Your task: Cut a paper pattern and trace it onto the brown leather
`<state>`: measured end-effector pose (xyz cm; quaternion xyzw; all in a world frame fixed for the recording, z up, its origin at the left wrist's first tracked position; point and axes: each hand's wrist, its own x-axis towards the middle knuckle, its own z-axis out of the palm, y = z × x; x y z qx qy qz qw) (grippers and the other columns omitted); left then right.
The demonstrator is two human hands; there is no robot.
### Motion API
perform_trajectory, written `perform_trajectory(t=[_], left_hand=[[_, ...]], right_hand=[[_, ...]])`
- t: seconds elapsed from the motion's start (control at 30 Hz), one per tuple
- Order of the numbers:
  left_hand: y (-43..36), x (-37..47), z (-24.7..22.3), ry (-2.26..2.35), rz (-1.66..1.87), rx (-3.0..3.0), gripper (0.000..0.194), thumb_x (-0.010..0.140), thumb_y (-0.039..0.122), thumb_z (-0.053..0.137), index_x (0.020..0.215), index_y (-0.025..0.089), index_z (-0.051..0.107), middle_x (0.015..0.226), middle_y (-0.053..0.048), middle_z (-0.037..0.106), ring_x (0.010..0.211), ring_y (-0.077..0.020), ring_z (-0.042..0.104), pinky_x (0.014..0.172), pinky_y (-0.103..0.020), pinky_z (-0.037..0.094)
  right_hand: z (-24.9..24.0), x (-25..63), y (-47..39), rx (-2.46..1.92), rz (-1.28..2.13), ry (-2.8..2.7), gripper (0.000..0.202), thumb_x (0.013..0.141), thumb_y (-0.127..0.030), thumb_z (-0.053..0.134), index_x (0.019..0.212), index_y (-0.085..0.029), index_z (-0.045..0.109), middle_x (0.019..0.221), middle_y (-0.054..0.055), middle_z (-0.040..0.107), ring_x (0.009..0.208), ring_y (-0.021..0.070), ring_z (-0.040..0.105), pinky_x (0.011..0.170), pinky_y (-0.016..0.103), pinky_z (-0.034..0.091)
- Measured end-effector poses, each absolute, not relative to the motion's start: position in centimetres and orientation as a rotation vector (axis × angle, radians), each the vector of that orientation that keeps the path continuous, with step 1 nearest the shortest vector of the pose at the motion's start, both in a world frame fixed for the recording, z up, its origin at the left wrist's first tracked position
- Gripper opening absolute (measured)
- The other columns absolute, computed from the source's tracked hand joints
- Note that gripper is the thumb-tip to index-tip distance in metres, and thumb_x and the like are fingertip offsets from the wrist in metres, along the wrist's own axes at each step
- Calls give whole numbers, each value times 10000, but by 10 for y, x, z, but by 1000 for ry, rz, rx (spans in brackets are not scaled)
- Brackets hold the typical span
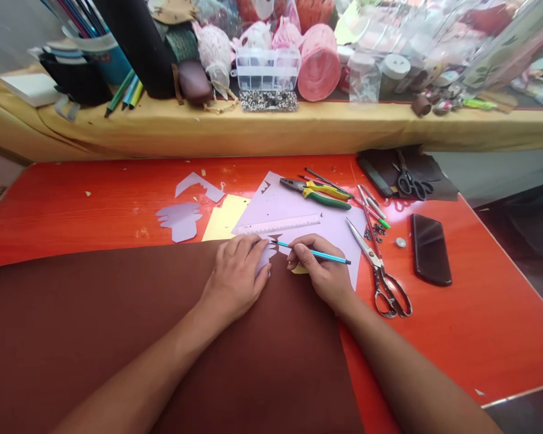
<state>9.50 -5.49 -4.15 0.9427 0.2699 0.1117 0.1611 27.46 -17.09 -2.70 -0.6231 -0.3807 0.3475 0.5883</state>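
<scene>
The left hand [238, 272] lies open on a lilac cutout [264, 259] near the far edge of a brown sheet [95, 325]. The right hand [322, 270] grips a blue pen [328, 257] (tip by the cutout's right side).

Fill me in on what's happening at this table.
A person's left hand rests on a pale purple paper piece lying on a large brown sheet. The right hand holds a blue pen, its tip close to the piece's edge. Silver scissors lie to the right, and pliers lie beyond the hands, neither being held.
</scene>
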Motion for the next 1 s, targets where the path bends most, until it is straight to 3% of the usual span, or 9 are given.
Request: perform_trajectory(t=[0.2,0.47,1.0], left_hand=[[-56,95,-43,778,339,2683,437,1056,301,541,1474,209,632,1444,-144,667,1372,-350,565,1146,-561,458],[-57,94,-45,761,366,2737,425,1074,294,525,1471,178,623,1442,-162,673,1358,-344,568,1147,-559,446],[-56,94,-48,732,426,2789,426,1062,280,554,1461,146,620,1433,-160,677,1345,-354,568,1132,-540,441]], right_hand=[[-27,274,-169,-1448,816,-777,270,1007,-507,766,1011,-240,726,816,7,740,705,181,725,708,311,600],[-30,271,-168,-1457,824,-818,385,1038,-588,693,919,-222,704,737,10,727,661,179,715,653,299,612],[-35,269,-165,-1470,788,-906,352,1070,-547,669,935,-223,693,779,13,724,678,168,695,660,295,592]])
